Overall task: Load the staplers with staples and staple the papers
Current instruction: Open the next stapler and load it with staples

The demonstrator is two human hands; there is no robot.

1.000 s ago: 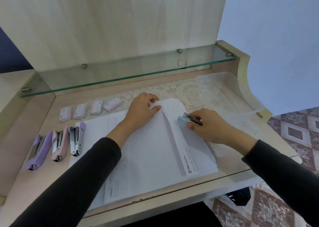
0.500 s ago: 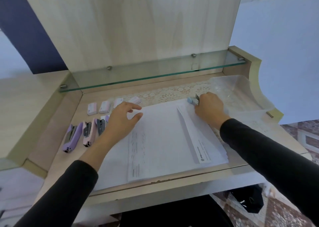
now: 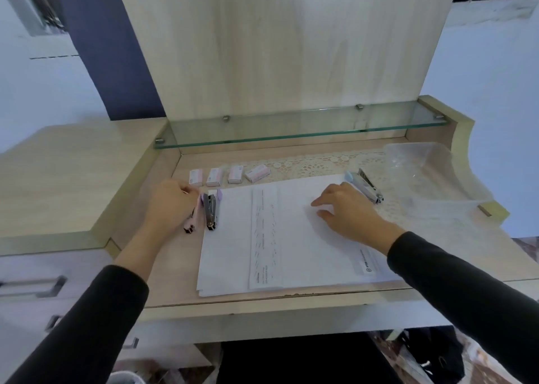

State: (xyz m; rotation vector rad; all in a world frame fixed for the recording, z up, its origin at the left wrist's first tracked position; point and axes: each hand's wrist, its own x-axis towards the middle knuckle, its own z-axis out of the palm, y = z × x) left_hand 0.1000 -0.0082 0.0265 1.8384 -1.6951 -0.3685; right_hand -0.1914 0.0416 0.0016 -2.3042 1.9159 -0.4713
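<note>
Across light wooden bench (image 3: 175,278), wide stack of white printed papers (image 3: 291,237). Pressed flat on it, right hand (image 3: 347,211), fingers straight and apart. Left hand (image 3: 172,205) over pink stapler (image 3: 193,223), beside opened lilac stapler (image 3: 212,208); grip impossible to tell. Pale blue stapler (image 3: 364,185) lying open at papers' far right corner. Behind, four small pink staple boxes (image 3: 227,175) in a row.

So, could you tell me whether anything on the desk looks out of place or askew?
The blue stapler lies alone on the lace mat by the papers' far right corner, away from the other staplers on the left. The rightmost staple box sits skewed against its row. Nothing looks spilled or damaged.
</note>
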